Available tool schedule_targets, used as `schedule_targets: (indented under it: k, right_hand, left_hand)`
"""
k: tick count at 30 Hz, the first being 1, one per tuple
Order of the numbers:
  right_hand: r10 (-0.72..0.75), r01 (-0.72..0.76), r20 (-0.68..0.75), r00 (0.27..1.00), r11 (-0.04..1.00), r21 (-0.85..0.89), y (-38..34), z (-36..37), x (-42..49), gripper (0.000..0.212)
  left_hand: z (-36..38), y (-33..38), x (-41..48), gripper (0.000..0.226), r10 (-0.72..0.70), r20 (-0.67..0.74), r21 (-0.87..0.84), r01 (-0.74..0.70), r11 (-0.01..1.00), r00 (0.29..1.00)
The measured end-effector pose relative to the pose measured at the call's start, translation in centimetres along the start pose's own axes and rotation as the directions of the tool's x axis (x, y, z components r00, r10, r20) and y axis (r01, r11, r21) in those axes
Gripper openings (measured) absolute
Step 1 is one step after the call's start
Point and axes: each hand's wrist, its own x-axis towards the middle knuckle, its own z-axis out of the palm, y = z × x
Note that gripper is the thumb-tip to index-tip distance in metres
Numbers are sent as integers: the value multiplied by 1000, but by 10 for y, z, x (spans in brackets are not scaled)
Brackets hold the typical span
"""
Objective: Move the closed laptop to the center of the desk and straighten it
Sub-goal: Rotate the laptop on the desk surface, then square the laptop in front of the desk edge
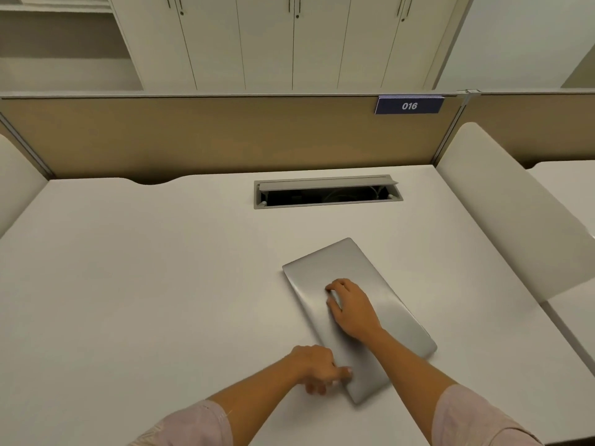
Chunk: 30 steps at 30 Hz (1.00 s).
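Laptop (360,317), closed and silver, lies flat on the desk (145,284), right of the middle and skewed, one short end pointing up toward the cable box (328,192), the other toward me. My right hand (352,309) rests palm down on the lid, fingers loosely curled with the tips touching the metal; it grips nothing. My left hand (317,370) is at the near left corner, thumb on top of the lid and the other fingers curled down at the edge; they are partly hidden, so I cannot tell whether they reach under it. My right forearm covers part of the lid. Both sleeves are cut off by the bottom of the view. Inside the box I see only dark and some pale cable. On the partition (225,136) behind sits a sign (409,105) reading 016
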Motion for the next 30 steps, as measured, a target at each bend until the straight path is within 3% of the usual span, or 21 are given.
schedule_targets:
  k: [4, 6, 9, 12, 14, 17, 22, 27, 30]
  right_hand:
    - [50, -47, -84, 995, 998, 36, 18, -13, -17, 22]
    - [103, -96, -125, 987, 994, 55, 26, -23, -29, 22]
    - [202, -188, -138, 970, 976, 111, 38, -37, -52, 26]
    - [290, -277, -153, 945, 955, 104, 52, -51, -75, 32]
    - [419, -401, -183, 889, 907, 127, 62, -62, -88, 36]
    - [645, -590, -205, 736, 760, 273, 74, -78, -105, 45]
    - [866, -793, -8, 501, 462, 396, 82, -86, -124, 49]
    - [915, -786, 170, 365, 205, 583, 62, -68, -135, 30]
    - [931, -735, 187, 314, 113, 669, 42, -54, -140, 23]
  left_hand:
    - [-55, -8, 1, 68, -45, 3, 31, 45, 999, 999]
    - [-85, -10, 2, 65, -54, -177, 17, 58, 998, 983]
    - [-111, -16, 14, 49, -72, -552, -65, 43, 997, 831]
    - [-123, -20, 27, 42, -35, -713, -59, -10, 998, 700]
    - [-131, -21, 35, 53, -17, -722, -25, -2, 1000, 692]
    - [-142, -25, 48, 64, -71, -666, -92, 13, 996, 742]
    - [-149, -25, 60, 75, -144, -534, -190, 47, 981, 833]
    - [-150, -23, 65, 85, -158, -528, -178, 73, 981, 834]
    - [-152, -25, 65, 86, -166, -528, -216, 57, 975, 833]
